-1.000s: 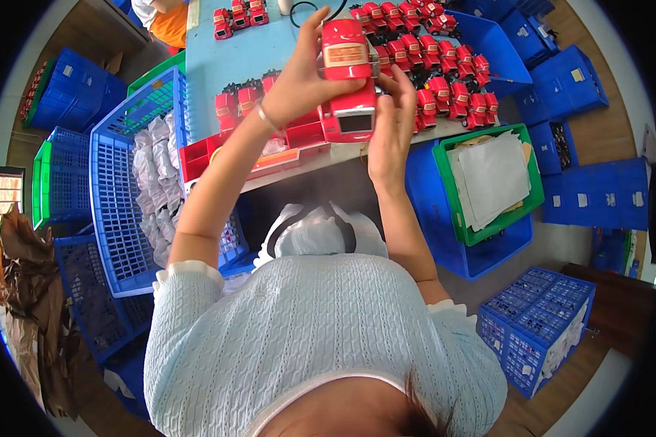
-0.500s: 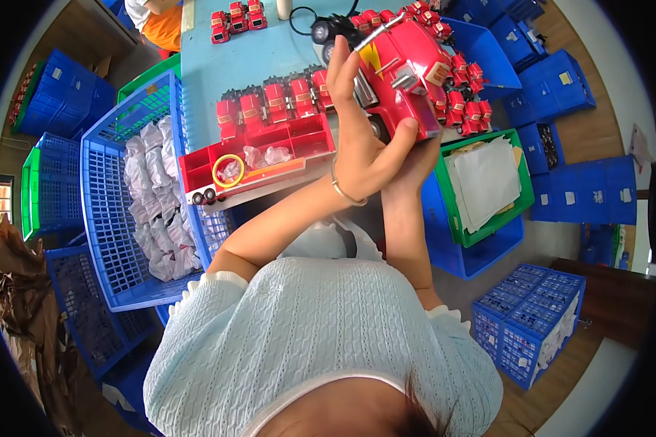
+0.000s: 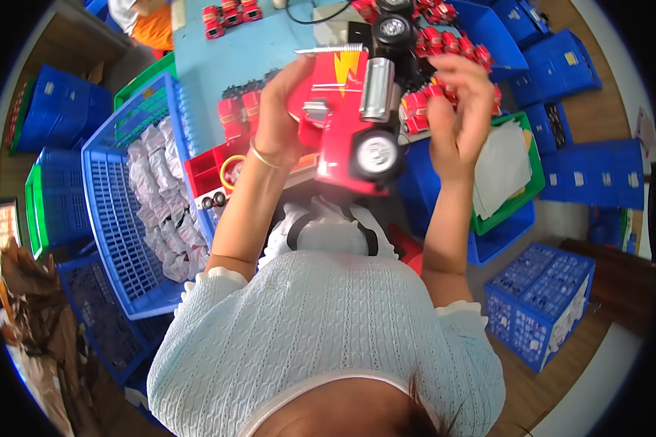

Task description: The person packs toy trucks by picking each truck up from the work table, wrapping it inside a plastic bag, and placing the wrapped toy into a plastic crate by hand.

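Red glossy plastic fills my view: a toy truck [image 3: 346,120] held up close to my face, above the pale blue table [image 3: 204,65]. My left hand [image 3: 280,116] grasps its body from the left side, fingers curled round the smooth shell, a thin gold bangle [image 3: 261,155] on the wrist. A chrome-looking cylinder [image 3: 377,89] runs along the truck, and two black wheels with white hubs show, one low [image 3: 377,154] and one at the top [image 3: 392,28]. My right hand [image 3: 461,109] is just beside the truck's right side, fingers loosely bent and not gripping anything I can see. Below left, a blue lattice crate [image 3: 116,211] holds crinkled clear bags [image 3: 157,197]. More small red trucks [image 3: 229,13] stand in rows on the table.
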`<state>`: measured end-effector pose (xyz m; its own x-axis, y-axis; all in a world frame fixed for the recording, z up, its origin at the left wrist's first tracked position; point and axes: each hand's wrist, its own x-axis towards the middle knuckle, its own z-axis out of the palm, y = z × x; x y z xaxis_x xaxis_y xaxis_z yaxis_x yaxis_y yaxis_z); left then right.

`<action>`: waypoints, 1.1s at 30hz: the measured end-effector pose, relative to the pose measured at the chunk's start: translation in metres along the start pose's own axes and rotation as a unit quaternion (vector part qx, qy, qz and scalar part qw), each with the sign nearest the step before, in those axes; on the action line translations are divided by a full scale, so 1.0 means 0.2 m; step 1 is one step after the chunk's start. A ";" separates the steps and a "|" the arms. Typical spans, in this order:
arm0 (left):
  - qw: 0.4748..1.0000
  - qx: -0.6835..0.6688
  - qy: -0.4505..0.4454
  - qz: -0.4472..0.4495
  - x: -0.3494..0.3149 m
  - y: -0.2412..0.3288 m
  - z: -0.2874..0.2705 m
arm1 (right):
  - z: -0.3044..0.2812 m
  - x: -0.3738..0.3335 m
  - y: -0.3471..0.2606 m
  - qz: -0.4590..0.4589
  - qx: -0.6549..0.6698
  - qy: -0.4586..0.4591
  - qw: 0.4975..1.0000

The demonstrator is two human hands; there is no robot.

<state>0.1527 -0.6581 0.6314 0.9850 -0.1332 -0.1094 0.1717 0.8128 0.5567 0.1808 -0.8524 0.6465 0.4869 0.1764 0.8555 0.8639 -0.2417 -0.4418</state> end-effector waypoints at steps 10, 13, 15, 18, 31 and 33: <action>0.914 0.004 -0.238 -0.327 0.49 -0.87 0.03 | -0.72 -0.18 0.37 0.033 -0.081 -0.050 0.995; 0.859 0.102 -0.289 -0.410 0.69 -1.27 0.09 | -1.02 -0.48 0.60 0.159 -0.015 -0.026 0.987; 0.845 0.113 -0.285 -0.439 0.79 -1.52 0.19 | -1.22 -0.63 0.75 0.217 -0.027 -0.026 0.975; 0.829 0.119 -0.258 -0.482 0.95 -2.01 0.22 | -1.60 -0.96 1.07 0.373 -0.048 0.021 0.926; 0.828 0.451 -0.132 -0.307 1.25 -3.18 -0.02 | -2.37 -2.05 2.26 0.523 -0.513 -0.019 0.680; 0.790 0.533 -0.142 -0.268 1.22 -3.16 -0.06 | -2.33 -2.06 2.25 0.490 -0.472 -0.112 0.725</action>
<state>0.2835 -1.1982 0.2436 0.7036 -0.5410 -0.4606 0.3314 -0.3236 0.8863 0.3094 -1.4784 0.2210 0.9066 -0.3963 0.1447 -0.3317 -0.8815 -0.3360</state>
